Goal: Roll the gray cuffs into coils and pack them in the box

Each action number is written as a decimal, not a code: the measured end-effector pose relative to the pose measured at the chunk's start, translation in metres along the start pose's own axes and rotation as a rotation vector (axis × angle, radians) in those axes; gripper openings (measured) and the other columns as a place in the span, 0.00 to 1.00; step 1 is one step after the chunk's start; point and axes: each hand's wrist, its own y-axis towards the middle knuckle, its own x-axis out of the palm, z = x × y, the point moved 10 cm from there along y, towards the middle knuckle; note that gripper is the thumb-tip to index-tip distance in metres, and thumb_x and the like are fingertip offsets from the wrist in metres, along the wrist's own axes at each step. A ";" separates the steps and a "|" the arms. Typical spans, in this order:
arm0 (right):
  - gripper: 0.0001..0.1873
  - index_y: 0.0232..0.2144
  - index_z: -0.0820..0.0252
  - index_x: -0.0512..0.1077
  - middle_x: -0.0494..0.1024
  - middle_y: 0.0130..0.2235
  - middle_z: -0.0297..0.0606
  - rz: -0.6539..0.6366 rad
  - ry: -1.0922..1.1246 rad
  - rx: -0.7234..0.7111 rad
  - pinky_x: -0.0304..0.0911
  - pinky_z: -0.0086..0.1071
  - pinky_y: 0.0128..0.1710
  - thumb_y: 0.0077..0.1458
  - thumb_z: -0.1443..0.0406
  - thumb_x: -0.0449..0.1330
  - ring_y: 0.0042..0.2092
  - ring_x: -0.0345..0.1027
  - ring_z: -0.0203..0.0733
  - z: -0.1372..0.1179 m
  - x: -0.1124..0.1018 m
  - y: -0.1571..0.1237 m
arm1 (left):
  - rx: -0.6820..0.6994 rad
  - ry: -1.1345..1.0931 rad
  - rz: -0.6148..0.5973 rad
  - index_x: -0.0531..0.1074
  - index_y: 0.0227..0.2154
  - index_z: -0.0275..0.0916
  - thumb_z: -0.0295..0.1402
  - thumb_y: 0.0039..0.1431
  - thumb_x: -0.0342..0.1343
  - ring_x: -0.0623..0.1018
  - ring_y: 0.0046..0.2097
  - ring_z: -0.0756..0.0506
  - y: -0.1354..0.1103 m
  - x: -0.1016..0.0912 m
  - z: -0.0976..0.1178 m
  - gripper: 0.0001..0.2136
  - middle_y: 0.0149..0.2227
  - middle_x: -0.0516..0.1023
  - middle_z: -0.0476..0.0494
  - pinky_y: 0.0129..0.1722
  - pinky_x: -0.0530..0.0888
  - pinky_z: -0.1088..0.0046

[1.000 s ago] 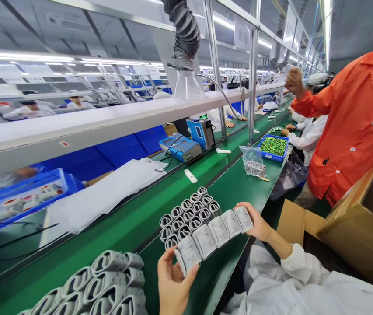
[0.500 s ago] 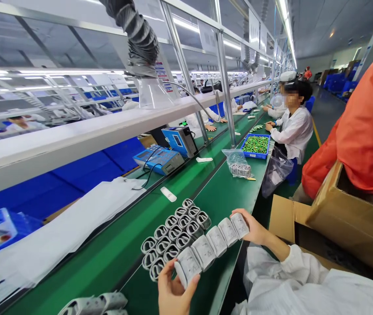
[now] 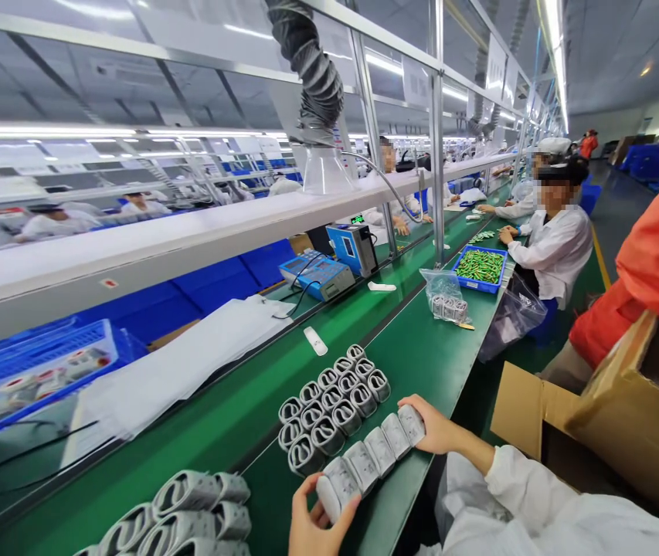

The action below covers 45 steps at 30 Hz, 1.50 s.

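Observation:
Between my two hands a row of several rolled grey straps (image 3: 362, 466) is squeezed end to end, held just over the green bench (image 3: 416, 363). My left hand (image 3: 321, 516) pinches the near end between thumb and fingers. At the far end my right hand (image 3: 430, 427) is wrapped round the last roll. Just beyond the row, a block of similar grey rolls (image 3: 334, 399) stands in lines with the spiral ends facing up. Another stack of grey rolls (image 3: 187, 516) lies at the lower left, partly cut off by the frame.
A plastic bag of rolls (image 3: 446, 301) and a blue tray of green pieces (image 3: 480, 268) stand farther along the bench. A white strip (image 3: 315, 340) lies on the green belt. Blue devices (image 3: 321, 274) stand behind it. Cardboard box (image 3: 613, 409) at right; a co-worker (image 3: 558, 232) sits beyond.
The view has turned left, bringing more of the lower-left stack into sight. Both hands still hold the row, which now sits slightly lower and nearer, apart from the block's front line.

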 end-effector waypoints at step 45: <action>0.66 0.80 0.36 0.53 0.72 0.74 0.49 0.079 0.519 -0.053 0.67 0.62 0.74 0.50 0.47 0.84 0.72 0.73 0.61 -0.100 -0.043 0.017 | 0.645 -0.299 -0.005 0.67 0.59 0.46 0.44 0.42 0.88 0.86 0.61 0.32 -0.059 -0.006 0.139 0.46 0.69 0.74 0.25 0.53 0.85 0.56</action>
